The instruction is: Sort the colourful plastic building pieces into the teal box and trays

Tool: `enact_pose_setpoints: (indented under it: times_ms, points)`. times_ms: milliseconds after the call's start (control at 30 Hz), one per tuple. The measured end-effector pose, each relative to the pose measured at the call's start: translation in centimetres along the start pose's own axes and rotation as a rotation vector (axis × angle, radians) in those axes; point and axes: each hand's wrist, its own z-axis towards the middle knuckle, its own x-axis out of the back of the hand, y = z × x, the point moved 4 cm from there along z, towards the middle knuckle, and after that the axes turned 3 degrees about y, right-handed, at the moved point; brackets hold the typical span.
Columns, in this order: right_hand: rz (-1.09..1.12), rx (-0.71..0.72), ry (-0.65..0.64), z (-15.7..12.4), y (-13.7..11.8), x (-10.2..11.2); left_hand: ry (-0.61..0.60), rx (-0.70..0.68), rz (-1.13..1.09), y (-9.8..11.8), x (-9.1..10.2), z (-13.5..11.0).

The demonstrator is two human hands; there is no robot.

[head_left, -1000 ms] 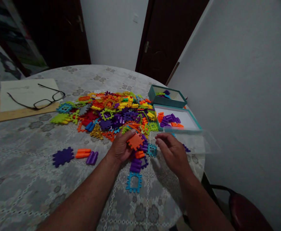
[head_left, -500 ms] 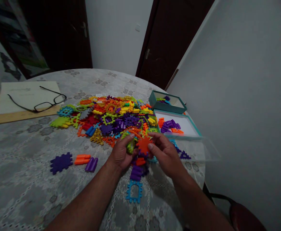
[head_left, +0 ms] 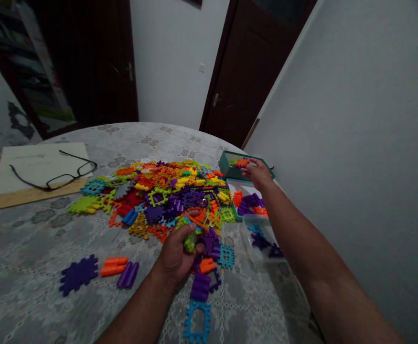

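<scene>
In my left hand point(head_left: 178, 251), closed at the front edge of the pile, are lime-green building pieces point(head_left: 190, 242) with orange and blue bits on top; the fingers partly cover them. My right hand point(head_left: 258, 173) reaches over the teal box point(head_left: 226, 165), its fingertips on an orange toothed building piece point(head_left: 242, 163) at the box's opening. A large heap of interlocking plastic pieces point(head_left: 162, 191) in many colours lies beyond my left hand. Near that hand are a purple ribbed piece point(head_left: 200, 286), a light-blue arched frame point(head_left: 197, 321) and a blue window piece point(head_left: 226, 256).
A white tray point(head_left: 234, 185) with orange and purple pieces stands before the teal box. Below it, a clear container point(head_left: 246, 234) holds blue and purple pieces. To the left lie a dark purple plate point(head_left: 79, 274), orange and purple ribbed pieces, and glasses point(head_left: 60, 180) on papers point(head_left: 22, 165).
My right hand has carried the orange toothed piece from beside my left hand up and right to the teal box. My left hand keeps its lime-green pieces. The view has tilted upward.
</scene>
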Motion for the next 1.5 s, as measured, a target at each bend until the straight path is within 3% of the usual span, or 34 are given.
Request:
enact_pose_setpoints:
  times_ms: [67,167,233,367,433,500,600,867,1000,1100,1233,1367,1500]
  points:
    - [-0.016,-0.015,-0.005,0.2,0.1,-0.1,-0.002,-0.002,0.005,0.0,0.0,0.0]
    - [-0.029,-0.014,-0.079,-2.4,0.2,-0.3,-0.014,-0.002,0.009,-0.1,0.0,0.0]
    - [-0.044,-0.017,-0.217,-5.8,0.2,-0.9,-0.031,0.005,0.02,-0.2,-0.1,-0.1]
    - [-0.162,-0.005,-0.651,-14.8,0.5,-2.9,-0.084,0.011,0.062,-0.3,-0.7,-0.6]
    - [-0.177,0.008,-0.749,-18.5,0.8,-3.6,-0.113,0.008,0.078,-0.3,-0.9,-0.7]
    - [-0.152,0.017,-0.749,-20.9,1.1,-4.0,-0.137,0.005,0.079,-0.4,-1.1,-0.8]
    - [-0.09,0.014,-0.631,-22.3,1.5,-3.9,-0.149,0.013,0.058,-0.4,-1.2,-0.8]
    - [-0.049,0.082,-0.422,-22.3,0.7,-2.3,-0.178,0.116,-0.047,-0.3,-0.9,-1.0]
    - [-0.026,0.111,-0.414,-22.2,0.1,-1.6,-0.134,0.122,-0.094,0.0,-0.7,-0.7]
    - [-0.08,0.139,-0.405,-21.7,-0.3,0.6,-0.112,0.114,-0.084,0.2,-0.6,-0.6]
    - [-0.31,0.182,-0.311,-20.5,0.1,6.4,-0.082,0.086,-0.038,0.4,-0.7,-0.5]
    - [-0.55,0.205,-0.205,-20.1,2.3,12.5,-0.055,0.09,0.005,0.3,-0.9,-0.3]
    - [-0.707,0.191,-0.131,-20.6,5.1,15.8,-0.078,0.096,0.043,-0.1,-1.4,-0.5]
